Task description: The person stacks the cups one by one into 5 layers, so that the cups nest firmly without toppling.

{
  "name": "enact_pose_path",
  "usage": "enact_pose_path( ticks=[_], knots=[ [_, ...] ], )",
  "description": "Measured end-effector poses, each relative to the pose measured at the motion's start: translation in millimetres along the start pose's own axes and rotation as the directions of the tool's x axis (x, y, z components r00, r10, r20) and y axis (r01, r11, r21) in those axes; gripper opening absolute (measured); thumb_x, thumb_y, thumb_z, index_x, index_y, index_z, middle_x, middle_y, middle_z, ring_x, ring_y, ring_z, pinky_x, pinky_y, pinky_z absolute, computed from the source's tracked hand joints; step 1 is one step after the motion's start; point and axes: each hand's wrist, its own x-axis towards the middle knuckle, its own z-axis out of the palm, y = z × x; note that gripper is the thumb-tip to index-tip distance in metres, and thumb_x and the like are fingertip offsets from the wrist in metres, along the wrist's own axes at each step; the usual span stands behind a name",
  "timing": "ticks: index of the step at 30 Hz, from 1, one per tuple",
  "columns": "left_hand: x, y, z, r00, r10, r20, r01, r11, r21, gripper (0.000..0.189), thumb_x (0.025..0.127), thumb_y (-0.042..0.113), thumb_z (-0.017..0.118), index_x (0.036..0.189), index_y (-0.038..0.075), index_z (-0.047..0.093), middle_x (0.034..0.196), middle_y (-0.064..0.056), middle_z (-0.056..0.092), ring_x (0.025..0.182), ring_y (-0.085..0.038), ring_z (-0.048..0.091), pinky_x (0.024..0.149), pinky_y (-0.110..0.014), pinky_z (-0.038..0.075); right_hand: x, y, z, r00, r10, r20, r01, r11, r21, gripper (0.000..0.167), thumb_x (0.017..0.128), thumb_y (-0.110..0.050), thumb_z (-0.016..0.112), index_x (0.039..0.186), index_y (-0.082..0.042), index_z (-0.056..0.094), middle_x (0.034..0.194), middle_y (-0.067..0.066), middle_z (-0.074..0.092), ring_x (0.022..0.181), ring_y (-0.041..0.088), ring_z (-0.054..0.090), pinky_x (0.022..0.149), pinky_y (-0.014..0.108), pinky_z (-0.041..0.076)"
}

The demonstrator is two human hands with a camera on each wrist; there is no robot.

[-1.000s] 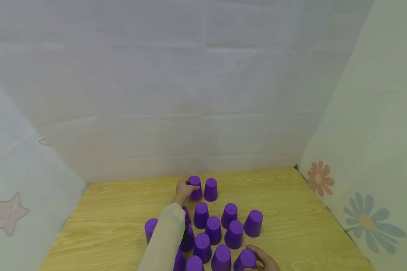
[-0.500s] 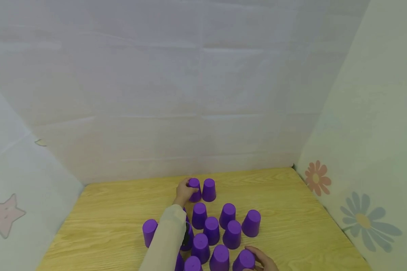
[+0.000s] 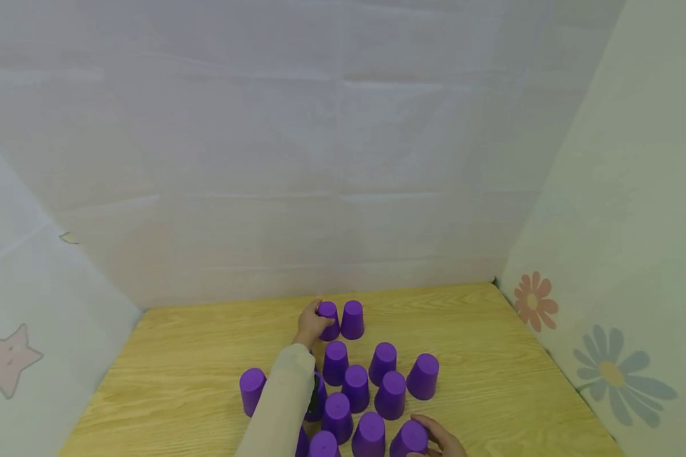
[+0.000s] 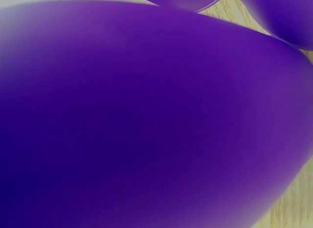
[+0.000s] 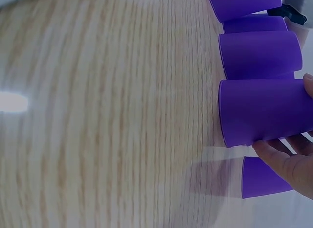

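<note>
Left grip (image 3: 310,322): clamped on far cup (image 3: 331,331), near worktop (image 3: 497,355)'s far edge
Right grip (image 3: 444,438): clamped on near cup (image 3: 408,439)
Other cups (image 3: 355,388): mouth-down, seemingly placed
Held cups: unreleased, likely unfinished

You can read no text, label, brand, number or sign in any view: nothing legible on purple cups (image 3: 423,377), desk (image 3: 503,355) or pale walls (image 3: 297,152) around you.

Purple cup (image 3: 329,311) in left hand (image 3: 312,323) shows slightly lower than second ago; top, earlier poking above neighbouring cup (image 3: 352,320), now about level.
</note>
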Motion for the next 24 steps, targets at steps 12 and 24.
enact_pose_path(
  ticks=[12,24],
  knots=[
    [-89.1,186.0,-93.1,0.98,-0.156,0.12,0.164,0.985,-0.06,0.07,0.07,0.009,0.07,0.128,-0.004,0.034,0.119,-0.027,0.043,0.11,-0.038,0.04,0.088,-0.043,0.037,-2.7,-15.0,-8.2,0.996,0.08,-0.05,-0.08,0.997,-0.005,0.073,0.071,-0.024,0.071,0.123,0.012,0.034,0.115,0.025,0.045,0.098,0.012,0.049,0.079,0.039,0.045],
    [-85.4,190.0,-105.2,0.985,-0.128,0.115,0.147,0.973,-0.18,0.081,0.069,0.012,0.071,0.134,0.001,0.024,0.124,-0.03,0.036,0.114,-0.041,0.033,0.089,-0.047,0.034,-5.0,-33.8,-27.8,0.991,0.134,0.026,-0.136,0.986,0.096,0.061,0.078,-0.014,0.064,0.127,0.004,0.033,0.116,0.022,0.043,0.099,0.038,0.048,0.074,0.042,0.047]
  ],
)
